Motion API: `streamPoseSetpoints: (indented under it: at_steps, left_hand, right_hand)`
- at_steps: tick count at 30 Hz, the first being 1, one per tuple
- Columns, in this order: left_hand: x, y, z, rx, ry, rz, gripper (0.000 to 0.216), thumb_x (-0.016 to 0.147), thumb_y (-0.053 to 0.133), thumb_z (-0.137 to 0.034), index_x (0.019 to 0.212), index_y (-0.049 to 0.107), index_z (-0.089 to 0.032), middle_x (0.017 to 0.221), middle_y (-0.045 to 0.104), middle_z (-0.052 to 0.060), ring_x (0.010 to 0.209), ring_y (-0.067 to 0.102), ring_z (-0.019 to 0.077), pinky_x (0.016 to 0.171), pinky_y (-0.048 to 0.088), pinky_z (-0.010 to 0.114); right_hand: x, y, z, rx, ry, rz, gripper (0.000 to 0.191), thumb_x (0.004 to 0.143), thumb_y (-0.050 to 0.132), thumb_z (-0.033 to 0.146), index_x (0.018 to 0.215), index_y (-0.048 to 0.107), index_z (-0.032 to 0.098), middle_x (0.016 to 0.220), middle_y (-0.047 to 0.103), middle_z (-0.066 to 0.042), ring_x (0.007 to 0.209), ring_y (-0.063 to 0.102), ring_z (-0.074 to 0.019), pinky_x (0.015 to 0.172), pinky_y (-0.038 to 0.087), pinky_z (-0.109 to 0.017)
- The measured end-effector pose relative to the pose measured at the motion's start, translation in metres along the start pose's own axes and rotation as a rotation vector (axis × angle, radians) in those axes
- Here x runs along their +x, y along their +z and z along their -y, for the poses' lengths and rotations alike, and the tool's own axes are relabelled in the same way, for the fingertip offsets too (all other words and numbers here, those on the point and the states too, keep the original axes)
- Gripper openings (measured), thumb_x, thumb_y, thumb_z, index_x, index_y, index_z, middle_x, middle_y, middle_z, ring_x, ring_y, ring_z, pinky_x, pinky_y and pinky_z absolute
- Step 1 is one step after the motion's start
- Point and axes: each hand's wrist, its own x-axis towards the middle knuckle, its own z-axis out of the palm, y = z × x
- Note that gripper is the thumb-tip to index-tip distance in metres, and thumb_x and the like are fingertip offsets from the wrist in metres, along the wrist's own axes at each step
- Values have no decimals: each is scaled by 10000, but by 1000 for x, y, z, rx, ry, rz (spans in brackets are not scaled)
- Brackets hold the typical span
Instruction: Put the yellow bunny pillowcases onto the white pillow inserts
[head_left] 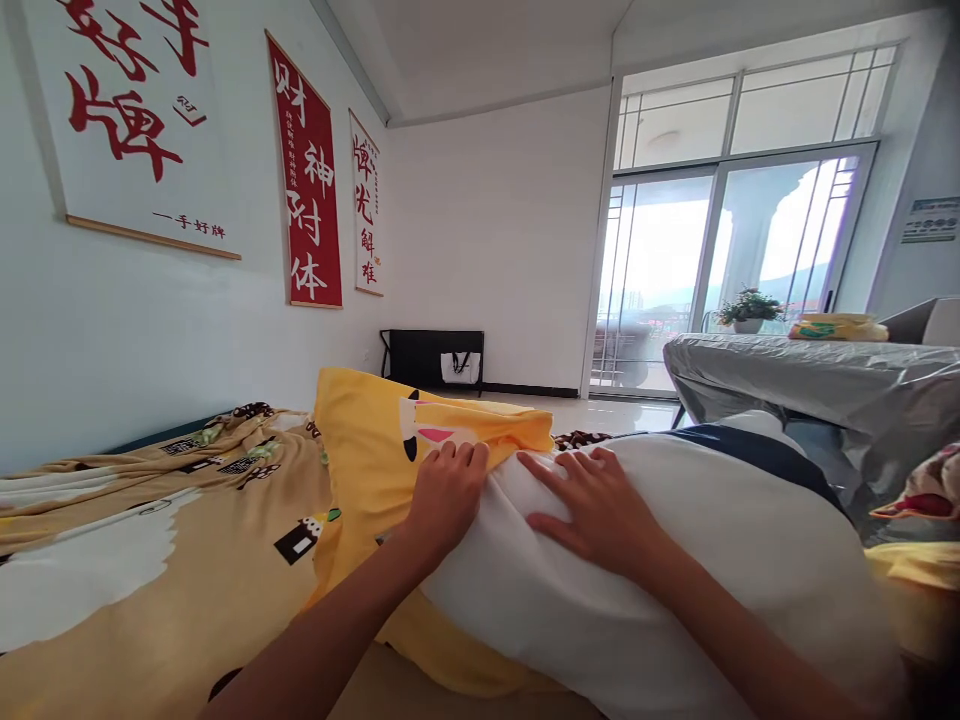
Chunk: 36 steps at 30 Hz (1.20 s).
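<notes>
A white pillow [675, 560] lies across the bed in front of me, its far end inside a yellow pillowcase [375, 430] with a cartoon print. My left hand [444, 490] has its fingers curled on the pillowcase's open edge, where the yellow cloth meets the pillow. My right hand [596, 505] lies flat on top of the white pillow, fingers stretched out and slightly spread. A dark blue strip [757, 450] runs across the pillow's far right side.
A tan patterned sheet [150, 540] covers the bed at left, against a wall with hanging scrolls [307, 175]. A grey-covered table [817, 385] stands at right with a yellow object and a potted plant [748, 310]. Glass doors [735, 260] and a black rack [431, 358] are behind.
</notes>
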Motion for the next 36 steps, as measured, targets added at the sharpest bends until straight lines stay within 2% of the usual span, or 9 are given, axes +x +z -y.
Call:
streamPoseSetpoints:
  at_steps: [4,9,14,17,20,24,28,33,36]
  left_hand:
    - [25,2,-16,-32,34,30,204,886,383,-92,959,559,-165,880,622,107,877,582,254,688,443,338]
    - [46,7,-45,-150,-19,157,202,870,431,-105,1037,530,-159,844,643,96,792,649,250,604,438,306]
    - [24,11,-73,-176,16,222,187,899,391,-128,1019,529,-163,829,645,96,735,673,243,557,432,284]
    - [-3,18,-57,-159,-22,215,223,868,376,-79,997,534,-172,830,643,87,723,666,240,555,432,286]
    - [-30,29,-16,-103,-63,142,175,812,430,-75,890,559,-164,801,643,97,775,645,271,623,451,334]
    - [-57,39,23,-94,39,83,130,742,502,-55,711,550,-172,732,639,69,748,621,237,659,431,319]
    - [-64,32,11,-129,141,35,130,775,522,-113,671,523,-190,654,601,17,642,584,177,572,374,279]
    - [-64,10,-8,-169,187,-360,148,809,476,-127,679,503,-191,627,541,12,593,525,168,561,349,293]
    - [-72,12,-11,-183,143,-381,157,782,475,-95,660,478,-194,622,530,9,585,513,167,558,349,297]
  right_hand:
    - [4,-1,22,59,-91,86,573,876,493,510,1370,478,221,1028,640,-132,937,562,-277,899,339,-453]
    - [5,1,44,91,-98,203,335,845,539,390,1075,645,172,1042,643,-148,941,552,-297,855,366,-446]
    - [11,35,52,37,53,228,222,870,457,169,913,674,166,932,674,-136,868,568,-287,743,387,-407]
    - [12,42,54,-70,117,206,221,854,450,127,827,668,148,804,647,-145,770,566,-279,676,370,-395]
    - [9,39,55,-151,168,136,239,841,423,76,814,648,153,803,627,-141,753,568,-267,675,361,-386]
    - [13,42,57,-192,267,148,264,858,384,58,821,627,153,811,620,-132,735,570,-252,654,348,-370]
    - [24,39,54,-204,323,165,213,844,439,78,782,635,135,809,624,-145,725,570,-255,628,322,-362]
    - [16,-15,36,-300,262,-82,185,807,484,75,738,624,175,837,641,-85,697,546,-200,656,289,-337]
    - [5,-34,36,-373,171,-157,190,750,490,50,675,593,191,761,618,-62,653,509,-185,651,264,-339]
